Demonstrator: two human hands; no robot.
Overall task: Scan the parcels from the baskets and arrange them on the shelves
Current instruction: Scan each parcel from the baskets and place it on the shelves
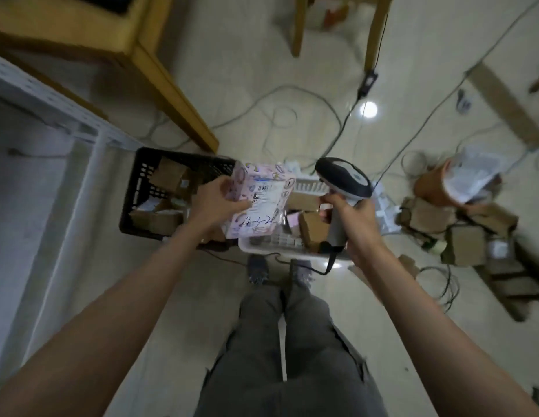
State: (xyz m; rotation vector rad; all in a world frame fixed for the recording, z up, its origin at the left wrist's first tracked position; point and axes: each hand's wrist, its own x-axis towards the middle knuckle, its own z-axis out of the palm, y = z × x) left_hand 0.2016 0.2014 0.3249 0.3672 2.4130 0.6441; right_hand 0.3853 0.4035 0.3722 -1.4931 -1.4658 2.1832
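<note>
The pink parcel [256, 203] carries a white label with a barcode, its print too blurred to read. Below it, handwritten, stands "A-3-2".

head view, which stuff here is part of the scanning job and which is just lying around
Part of the job:
pink parcel, held in the left hand
barcode scanner, held in the right hand
black basket of boxes
white basket of boxes
grey shelf

Lying about:
floor cables
wooden table leg
box pile

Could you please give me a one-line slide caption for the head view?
Left hand holds a pink parcel; right hand aims the barcode scanner above two baskets.
</note>
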